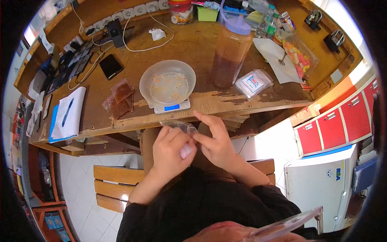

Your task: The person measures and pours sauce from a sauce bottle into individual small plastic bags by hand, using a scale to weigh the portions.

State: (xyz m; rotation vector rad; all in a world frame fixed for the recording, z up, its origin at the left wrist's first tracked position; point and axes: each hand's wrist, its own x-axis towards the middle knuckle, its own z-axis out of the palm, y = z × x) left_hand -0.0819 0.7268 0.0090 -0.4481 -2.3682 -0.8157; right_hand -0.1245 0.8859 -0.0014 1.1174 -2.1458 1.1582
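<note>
Just in front of the table edge, my left hand [171, 147] is closed around a small clear plastic bag [177, 124], whose top sticks out above the fingers. A whitish-pink bit [186, 151] shows in the same palm; I cannot make out what it is. My right hand [217, 141] meets the bag from the right, pinching its edge while the index finger points up and away. Beyond the hands stands a digital kitchen scale [172, 107] with a lit blue display. On it rests a translucent bowl [144, 82] with orange crumbs inside.
Left of the scale lie several sachets of reddish-brown powder [119, 105], a phone [111, 66] and a notebook [74, 105] with a pen. To the right are a squeeze bottle [229, 56] of brown contents, a pack of plastic bags [254, 83] and a candy bag [296, 56].
</note>
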